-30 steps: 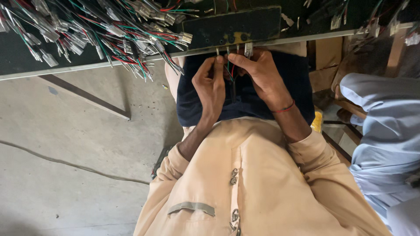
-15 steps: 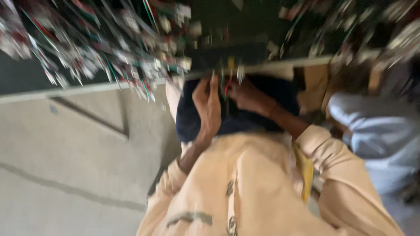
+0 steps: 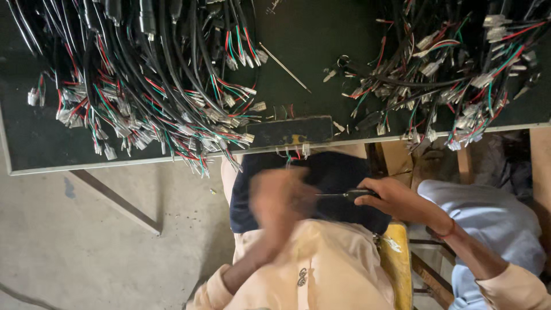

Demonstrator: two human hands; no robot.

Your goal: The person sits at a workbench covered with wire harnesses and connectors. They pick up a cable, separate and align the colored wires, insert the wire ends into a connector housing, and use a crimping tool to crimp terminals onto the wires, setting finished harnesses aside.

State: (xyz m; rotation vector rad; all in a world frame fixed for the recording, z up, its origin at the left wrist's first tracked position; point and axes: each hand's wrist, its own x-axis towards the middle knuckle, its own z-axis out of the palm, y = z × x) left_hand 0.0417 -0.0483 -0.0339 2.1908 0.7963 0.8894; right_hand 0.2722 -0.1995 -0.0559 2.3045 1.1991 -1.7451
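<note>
My right hand [image 3: 391,198] is over my lap, closed around a thin metal tool [image 3: 338,194] with a dark handle, its tip pointing left. My left hand [image 3: 279,199] is blurred with motion in front of the dark cloth [image 3: 338,172] on my lap, close to the tool's tip; whether it holds anything I cannot tell. Just above, at the edge of the dark table [image 3: 321,40], a small flat dark block [image 3: 293,132] carries short wire ends with pale connectors [image 3: 295,151] hanging down.
Two big heaps of black cables with red, green and white wires and pale connectors lie on the table, one on the left [image 3: 155,86], one on the right [image 3: 453,69]. A thin metal rod [image 3: 284,67] lies between them. A person in light blue [image 3: 493,229] sits at right. Concrete floor [image 3: 86,241].
Both hands came down from the table edge to my lap. The right hand moved rightward with the tool, the left is swinging. The view tilted up, showing more of the table.
</note>
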